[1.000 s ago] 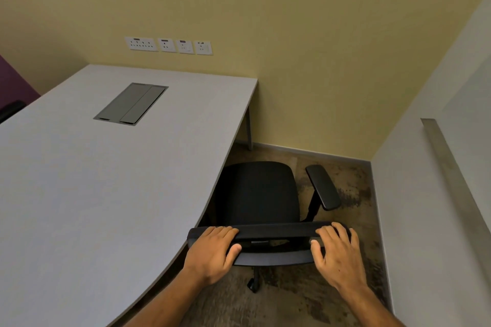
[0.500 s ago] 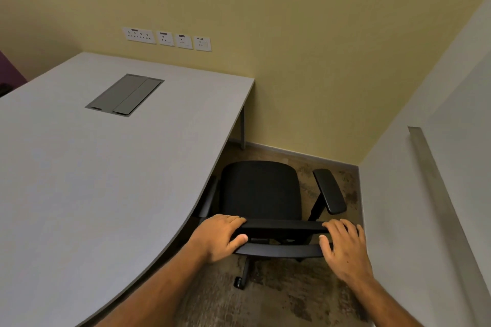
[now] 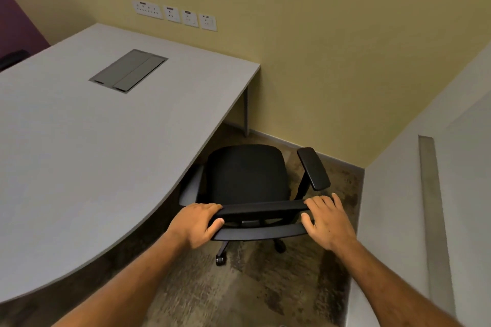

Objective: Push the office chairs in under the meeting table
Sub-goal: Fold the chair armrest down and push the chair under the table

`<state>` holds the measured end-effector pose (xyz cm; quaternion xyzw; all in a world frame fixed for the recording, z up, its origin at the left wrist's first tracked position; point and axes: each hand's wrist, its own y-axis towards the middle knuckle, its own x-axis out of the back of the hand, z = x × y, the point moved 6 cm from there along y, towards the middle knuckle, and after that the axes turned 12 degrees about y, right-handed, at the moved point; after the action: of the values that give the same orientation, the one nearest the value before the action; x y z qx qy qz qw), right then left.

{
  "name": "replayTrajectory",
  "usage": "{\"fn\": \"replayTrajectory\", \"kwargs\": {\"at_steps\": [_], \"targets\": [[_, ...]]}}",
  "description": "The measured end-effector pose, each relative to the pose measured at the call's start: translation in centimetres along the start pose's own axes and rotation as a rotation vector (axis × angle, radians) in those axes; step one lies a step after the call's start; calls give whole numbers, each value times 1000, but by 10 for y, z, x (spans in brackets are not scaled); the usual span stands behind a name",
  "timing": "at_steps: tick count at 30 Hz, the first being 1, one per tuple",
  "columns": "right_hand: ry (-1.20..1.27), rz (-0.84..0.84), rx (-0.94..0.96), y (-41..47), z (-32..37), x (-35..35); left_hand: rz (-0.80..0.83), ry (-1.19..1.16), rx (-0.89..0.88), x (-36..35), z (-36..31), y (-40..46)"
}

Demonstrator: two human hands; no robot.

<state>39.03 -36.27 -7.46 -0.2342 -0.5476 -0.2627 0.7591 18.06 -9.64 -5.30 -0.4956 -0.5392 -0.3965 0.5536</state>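
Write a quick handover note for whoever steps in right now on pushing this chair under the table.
Left hand: grip closed on the left end of the black chair backrest top.
Right hand: laid over the right end, thumb under.
Chair: seat beside the grey table edge; its left armrest is partly under the top, right armrest out in the open.
Done: chair held at the edge.
Left: turn and push it under.

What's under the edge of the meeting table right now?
The office chair's left armrest sits partly under the meeting table edge; whatever lies further beneath is hidden by the tabletop.
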Motion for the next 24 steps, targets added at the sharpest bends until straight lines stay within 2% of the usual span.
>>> {"fn": "replayTrajectory", "kwargs": {"at_steps": [11,17,24], "targets": [[-4,-29,202,105,-76,36,-13,-39,194,-1,-35,78],[-87,69,298,196,-117,49,-7,-45,317,9,-39,140],[-133,144,370,275,-132,61,28,-82,356,19,-25,199]]}}
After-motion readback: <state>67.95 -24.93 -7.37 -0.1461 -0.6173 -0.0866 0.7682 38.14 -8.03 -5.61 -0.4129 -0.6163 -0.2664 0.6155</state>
